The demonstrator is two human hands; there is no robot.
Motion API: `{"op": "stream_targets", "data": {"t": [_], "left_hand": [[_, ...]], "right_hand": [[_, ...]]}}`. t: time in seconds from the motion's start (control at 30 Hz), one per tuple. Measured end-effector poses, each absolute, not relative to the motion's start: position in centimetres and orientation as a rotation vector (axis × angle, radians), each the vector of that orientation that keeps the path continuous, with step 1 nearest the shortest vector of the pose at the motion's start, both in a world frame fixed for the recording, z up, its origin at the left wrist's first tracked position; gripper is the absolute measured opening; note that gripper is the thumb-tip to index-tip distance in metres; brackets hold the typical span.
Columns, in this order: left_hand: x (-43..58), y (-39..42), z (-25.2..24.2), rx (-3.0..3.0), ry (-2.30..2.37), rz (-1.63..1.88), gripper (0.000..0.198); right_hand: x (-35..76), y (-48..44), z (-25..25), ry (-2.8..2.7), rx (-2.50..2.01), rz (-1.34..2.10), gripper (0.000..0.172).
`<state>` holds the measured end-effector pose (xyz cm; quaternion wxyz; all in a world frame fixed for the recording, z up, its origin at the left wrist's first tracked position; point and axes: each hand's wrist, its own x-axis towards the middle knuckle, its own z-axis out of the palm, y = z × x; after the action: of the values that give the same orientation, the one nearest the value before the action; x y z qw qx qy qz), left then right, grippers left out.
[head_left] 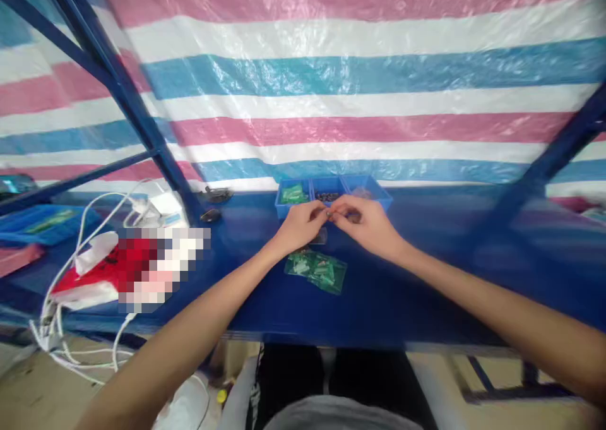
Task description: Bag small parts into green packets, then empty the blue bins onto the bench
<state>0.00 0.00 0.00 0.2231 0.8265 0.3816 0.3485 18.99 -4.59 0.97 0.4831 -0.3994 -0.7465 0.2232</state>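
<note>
My left hand (303,223) and my right hand (367,223) meet above the blue table, fingertips pinched together around something too small to make out. Just beyond them stands a blue divided bin (283,211). Green pieces (293,194) lie in its left compartment and small dark parts (327,197) in the middle one; my right hand partly hides the right compartment. Below my fingers is a small clear piece (320,236), partly covered by my left hand. Closer to me, a green transparent bag (326,272) with pale and green pieces lies flat on the table.
On the left are a red and white package (104,269), tangled white cables (59,329) and a blue tray (47,225). Two dark objects (211,215) sit near the frame post (137,120). A striped plastic sheet (355,70) hangs behind the table (426,297).
</note>
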Motion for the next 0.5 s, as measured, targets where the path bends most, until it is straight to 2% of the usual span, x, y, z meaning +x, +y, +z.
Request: {"op": "stream_targets", "data": {"t": [0.23,0.5], "left_hand": [[0.2,-0.4,0.1,2.367,1.031,1.078,0.022],[-0.2,-0.6,0.3,2.602,1.138,1.097,0.017]], "right_hand": [[19.1,-3.9,1.0,-1.725,-0.963,0.762,0.014],[19.4,-3.4,0.6,-1.737,-1.042,0.815,0.015]]}}
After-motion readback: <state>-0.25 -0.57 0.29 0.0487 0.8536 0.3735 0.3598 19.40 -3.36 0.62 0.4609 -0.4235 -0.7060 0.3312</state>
